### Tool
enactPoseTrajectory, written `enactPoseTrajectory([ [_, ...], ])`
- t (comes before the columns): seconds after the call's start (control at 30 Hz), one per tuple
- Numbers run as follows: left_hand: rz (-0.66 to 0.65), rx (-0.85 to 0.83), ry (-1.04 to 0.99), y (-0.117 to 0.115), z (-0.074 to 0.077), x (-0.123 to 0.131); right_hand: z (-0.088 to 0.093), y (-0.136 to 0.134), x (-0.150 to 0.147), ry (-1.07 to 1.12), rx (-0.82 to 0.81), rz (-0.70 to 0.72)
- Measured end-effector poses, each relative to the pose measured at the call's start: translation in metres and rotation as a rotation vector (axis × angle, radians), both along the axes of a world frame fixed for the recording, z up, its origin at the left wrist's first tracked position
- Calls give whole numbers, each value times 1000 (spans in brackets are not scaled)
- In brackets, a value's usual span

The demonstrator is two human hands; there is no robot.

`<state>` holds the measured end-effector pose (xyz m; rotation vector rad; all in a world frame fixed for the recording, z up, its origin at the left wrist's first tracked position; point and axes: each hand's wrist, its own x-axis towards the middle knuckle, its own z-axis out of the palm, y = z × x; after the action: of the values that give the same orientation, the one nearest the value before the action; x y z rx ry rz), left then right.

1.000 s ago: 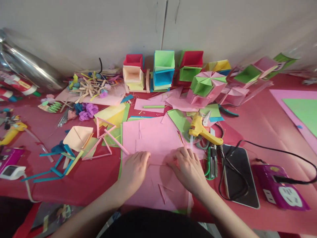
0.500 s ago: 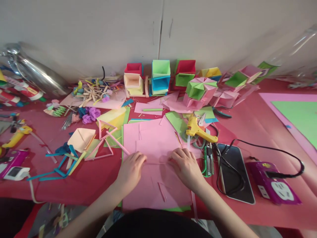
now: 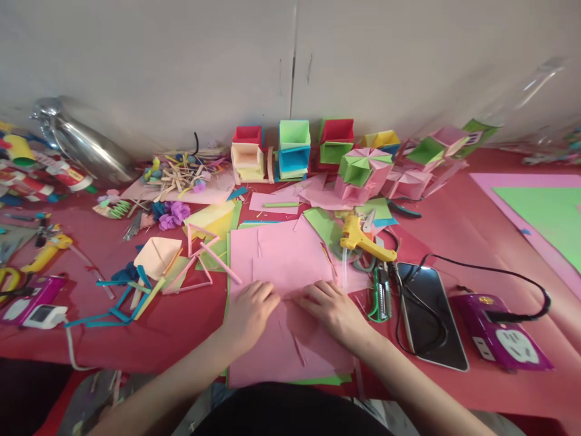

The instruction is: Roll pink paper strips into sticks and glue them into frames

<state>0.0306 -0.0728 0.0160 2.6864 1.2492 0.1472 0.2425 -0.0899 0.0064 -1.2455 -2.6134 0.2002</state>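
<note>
A stack of pink paper sheets (image 3: 295,357) lies in front of me, with green sheets showing at its edges. On top is a smaller pink paper piece (image 3: 284,275), its near edge running between my hands. My left hand (image 3: 254,309) has its fingers curled and pressed on the left end of that edge. Closed likewise, my right hand (image 3: 331,309) pinches along the right part, thumb partly hidden. A thin rolled pink paper strip (image 3: 298,350) rests on the stack below the hands.
Right of the stack are a yellow glue gun (image 3: 363,236), a green box cutter (image 3: 381,297), a phone (image 3: 431,315) with a cable over it and a purple power socket (image 3: 499,333). Folded paper boxes (image 3: 294,151) stand along the wall. Blue paper sticks (image 3: 118,312) lie left.
My right hand has shifted left along the near edge of the small pink paper, and both hands are closer together. The view has tilted slightly.
</note>
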Motion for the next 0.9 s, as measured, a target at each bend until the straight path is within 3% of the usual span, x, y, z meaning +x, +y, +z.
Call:
enactPoseTrajectory([
  [0.33,63,-176,-176,13,-5,0,-7,14,3,251,-82,44],
  [0.6,39,-188,-159,17,-4,-3,-5,11,-1,66,-37,-33],
  [0.9,88,13,70,7,-5,6,3,18,-11,-91,-40,-233],
])
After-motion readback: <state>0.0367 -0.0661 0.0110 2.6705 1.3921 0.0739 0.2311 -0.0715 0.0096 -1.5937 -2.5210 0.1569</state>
